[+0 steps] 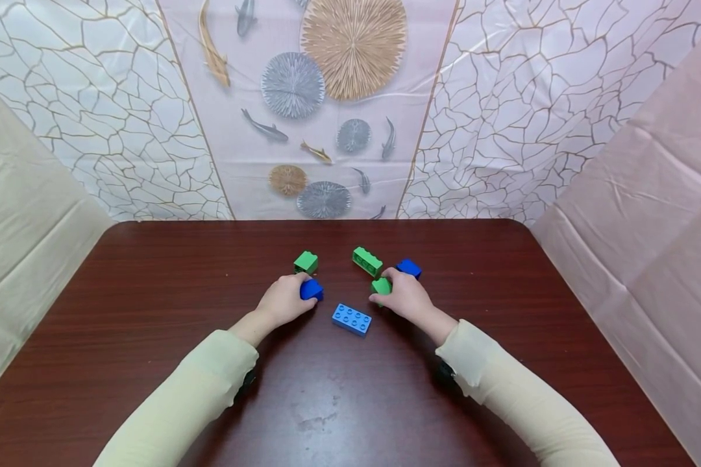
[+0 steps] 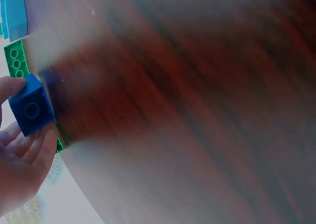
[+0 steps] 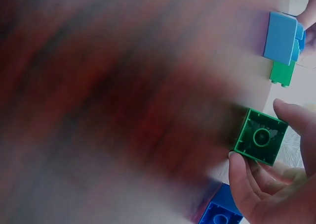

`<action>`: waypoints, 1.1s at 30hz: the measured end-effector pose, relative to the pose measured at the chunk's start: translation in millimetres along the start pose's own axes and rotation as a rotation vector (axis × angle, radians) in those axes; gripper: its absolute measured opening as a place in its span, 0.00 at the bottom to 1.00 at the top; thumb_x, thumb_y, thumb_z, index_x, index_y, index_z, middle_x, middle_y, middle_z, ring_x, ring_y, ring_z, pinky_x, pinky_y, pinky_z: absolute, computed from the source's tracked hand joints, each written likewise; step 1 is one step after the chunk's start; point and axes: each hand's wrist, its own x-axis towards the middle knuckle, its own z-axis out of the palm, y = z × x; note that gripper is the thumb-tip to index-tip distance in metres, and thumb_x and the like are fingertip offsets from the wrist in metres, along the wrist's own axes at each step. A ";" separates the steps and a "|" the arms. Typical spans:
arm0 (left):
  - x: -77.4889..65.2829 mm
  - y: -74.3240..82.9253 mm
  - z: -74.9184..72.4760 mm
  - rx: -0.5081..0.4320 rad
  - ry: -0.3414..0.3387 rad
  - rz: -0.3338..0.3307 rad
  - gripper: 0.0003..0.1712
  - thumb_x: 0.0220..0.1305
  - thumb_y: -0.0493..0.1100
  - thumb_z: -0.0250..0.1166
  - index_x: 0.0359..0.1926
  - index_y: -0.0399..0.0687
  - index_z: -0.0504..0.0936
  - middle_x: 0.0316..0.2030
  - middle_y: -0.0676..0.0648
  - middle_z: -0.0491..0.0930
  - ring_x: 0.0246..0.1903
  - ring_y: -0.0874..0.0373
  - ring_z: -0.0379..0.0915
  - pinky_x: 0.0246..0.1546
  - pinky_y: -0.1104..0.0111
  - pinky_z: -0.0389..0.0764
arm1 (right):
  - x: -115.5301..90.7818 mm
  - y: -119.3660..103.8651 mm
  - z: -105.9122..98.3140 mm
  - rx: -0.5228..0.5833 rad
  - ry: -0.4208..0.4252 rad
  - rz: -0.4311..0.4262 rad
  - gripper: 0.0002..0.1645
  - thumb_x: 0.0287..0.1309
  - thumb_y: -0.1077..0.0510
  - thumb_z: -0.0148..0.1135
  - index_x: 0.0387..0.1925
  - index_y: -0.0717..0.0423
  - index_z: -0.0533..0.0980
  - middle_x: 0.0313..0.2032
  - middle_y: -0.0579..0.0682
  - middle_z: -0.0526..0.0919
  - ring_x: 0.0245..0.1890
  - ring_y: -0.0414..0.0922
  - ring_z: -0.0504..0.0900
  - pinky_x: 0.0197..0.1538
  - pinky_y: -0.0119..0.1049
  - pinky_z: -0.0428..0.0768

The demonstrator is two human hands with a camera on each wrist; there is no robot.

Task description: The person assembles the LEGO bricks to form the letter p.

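Note:
My left hand (image 1: pixel 283 301) pinches a small dark blue toy brick (image 1: pixel 311 290) between thumb and fingers. In the left wrist view this blue brick (image 2: pixel 32 107) turns its hollow underside, with one round tube, toward the camera. On the other side my right hand (image 1: pixel 409 297) grips a small green brick (image 1: pixel 380 286) the same way. The right wrist view shows the hollow underside of that green brick (image 3: pixel 261 137), the thumb on one side and fingertips on the other. Between the hands and slightly nearer lies a light blue brick (image 1: pixel 352 319), studs up.
Beyond the left hand sits another small green brick (image 1: pixel 306 261). A longer green brick (image 1: pixel 367 261) lies on its side at the back, hollow side showing. A second dark blue brick (image 1: pixel 409 268) is just behind the right hand. Everything is on a dark brown table (image 1: pixel 152 279).

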 end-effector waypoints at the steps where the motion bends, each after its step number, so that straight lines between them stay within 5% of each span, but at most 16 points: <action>1: -0.5 -1.2 -0.6 -0.015 0.002 -0.002 0.29 0.56 0.47 0.67 0.56 0.38 0.73 0.50 0.38 0.79 0.48 0.44 0.78 0.49 0.52 0.79 | 0.4 0.2 0.5 -0.001 0.000 0.004 0.34 0.49 0.46 0.69 0.54 0.59 0.72 0.46 0.56 0.81 0.37 0.47 0.77 0.42 0.42 0.79; 17: -17.6 -16.8 -10.5 -0.287 0.071 0.000 0.22 0.52 0.39 0.68 0.46 0.39 0.69 0.43 0.34 0.79 0.43 0.44 0.77 0.46 0.54 0.79 | -0.5 0.0 -0.2 -0.007 -0.011 0.013 0.32 0.50 0.49 0.69 0.53 0.60 0.72 0.45 0.57 0.81 0.37 0.47 0.77 0.41 0.41 0.79; 33: -44.0 -20.7 0.0 -0.421 -0.031 0.060 0.19 0.50 0.37 0.70 0.41 0.43 0.71 0.40 0.41 0.80 0.39 0.54 0.76 0.42 0.62 0.77 | -0.8 -3.1 -0.9 -0.001 -0.006 -0.003 0.31 0.50 0.49 0.69 0.52 0.60 0.72 0.44 0.57 0.81 0.35 0.47 0.77 0.39 0.40 0.79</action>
